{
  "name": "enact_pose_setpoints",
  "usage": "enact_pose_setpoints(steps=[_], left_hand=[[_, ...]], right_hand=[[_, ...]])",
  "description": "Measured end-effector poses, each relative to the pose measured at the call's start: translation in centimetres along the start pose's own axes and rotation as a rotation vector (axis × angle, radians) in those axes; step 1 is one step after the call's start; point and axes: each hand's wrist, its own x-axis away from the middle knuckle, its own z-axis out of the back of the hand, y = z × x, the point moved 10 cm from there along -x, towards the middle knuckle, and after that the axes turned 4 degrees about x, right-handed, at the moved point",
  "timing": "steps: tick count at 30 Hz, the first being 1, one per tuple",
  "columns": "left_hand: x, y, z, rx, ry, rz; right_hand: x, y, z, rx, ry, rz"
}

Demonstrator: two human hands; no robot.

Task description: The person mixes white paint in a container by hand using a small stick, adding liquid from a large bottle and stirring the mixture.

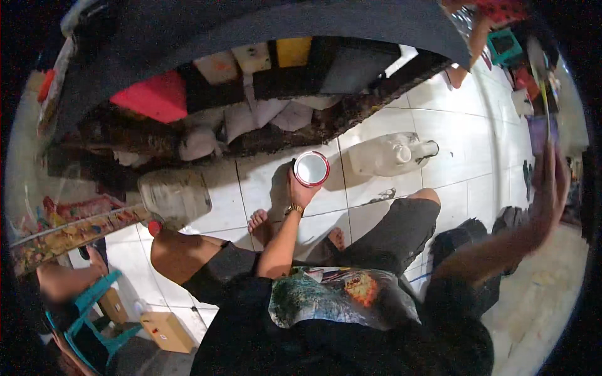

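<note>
Holding a red-rimmed metal can (311,170) in the left hand (302,192), at twelve o'clock from the wrist, open mouth facing up, pale and shiny inside. Curled around the can's side and opened about to its width, with fingers partly hidden behind it. Wearing a gold-coloured wristband (293,208) just below that grip. Reaching well out to three o'clock with the right hand (552,182), blurred, fingers extended upward and apparently close together; impossible to tell whether pinching or touching anything. From there, back to the can: nine o'clock, well apart.

Below the can, white floor tiles (461,94). At three o'clock from it, near, a translucent plastic jug (379,155) lying on its side. At nine o'clock, farther off, a second clear container (175,191) with a red cap (154,228). Bare feet at seven (258,220) and five o'clock (336,239). Farther out, at seven o'clock, a cardboard box (168,332); at ten, a pink flat-faced object (153,97).
</note>
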Motion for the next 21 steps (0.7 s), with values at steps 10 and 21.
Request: enact_pose_setpoints(steps=[10,21], left_hand=[[-0.8,2.8,-1.2,-0.144,-0.084,0.049],[0.0,-1.4,-0.1,-0.006,-0.018,0.112]], right_hand=[[16.7,-11.4,-34.4,-0.213,-0.875,-0.022],[20.1,-15.4,-46.8,-0.253,-0.845,0.217]])
